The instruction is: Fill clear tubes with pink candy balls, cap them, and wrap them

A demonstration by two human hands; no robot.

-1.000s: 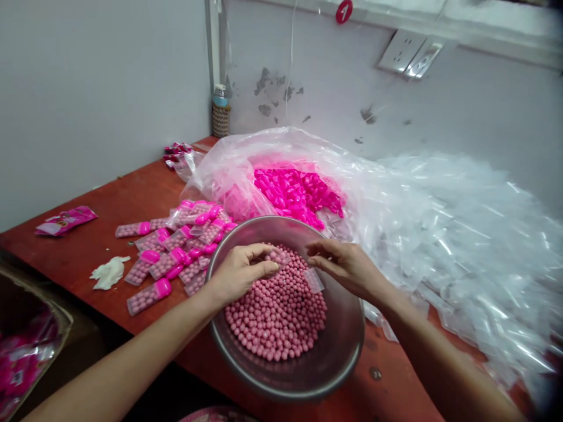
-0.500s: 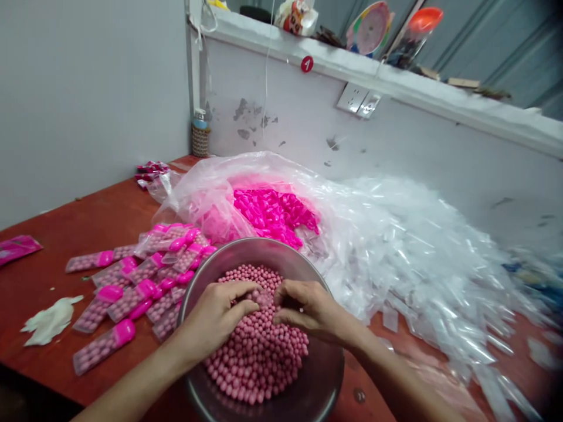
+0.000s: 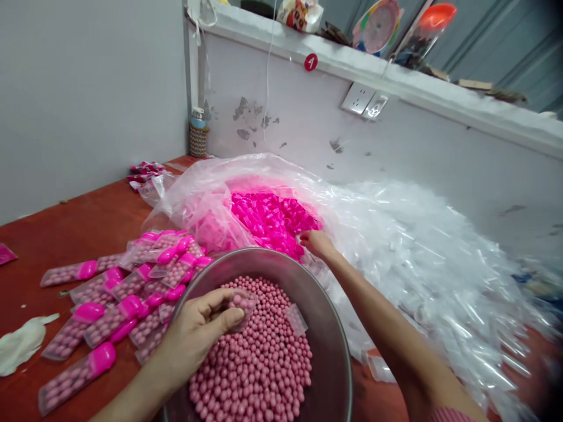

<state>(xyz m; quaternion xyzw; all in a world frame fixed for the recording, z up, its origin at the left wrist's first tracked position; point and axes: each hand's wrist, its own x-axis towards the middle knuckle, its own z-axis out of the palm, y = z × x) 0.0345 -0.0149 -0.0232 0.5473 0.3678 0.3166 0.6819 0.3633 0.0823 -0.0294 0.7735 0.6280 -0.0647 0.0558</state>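
My left hand (image 3: pixel 206 319) is closed on a clear plastic tube (image 3: pixel 243 303) with pink beads inside, pinched between thumb and fingers above the metal bowl (image 3: pixel 332 310). The bowl holds many loose pink beads (image 3: pixel 250 363). Another clear tube (image 3: pixel 297 319) lies on the beads at the right. My right hand (image 3: pixel 317 243) is stretched out past the bowl, at the right edge of a heap of bright pink caps (image 3: pixel 270 217) in an open plastic bag (image 3: pixel 197 181). Its fingertips are small and partly hidden, so their grip is unclear.
Capped tubes filled with beads (image 3: pixel 132 299) are piled left of the bowl on the red table (image 3: pixel 83 223). A large heap of clear plastic tubes (image 3: pixel 422 258) spreads across the right. A white scrap (image 3: pixel 21 346) lies at the left edge, and a shelf (image 3: pixel 281 44) runs above.
My right hand has left the spot beside my left hand over the beads and moved forward to the pink caps. A clear tube now shows on the beads. The view has shifted slightly.
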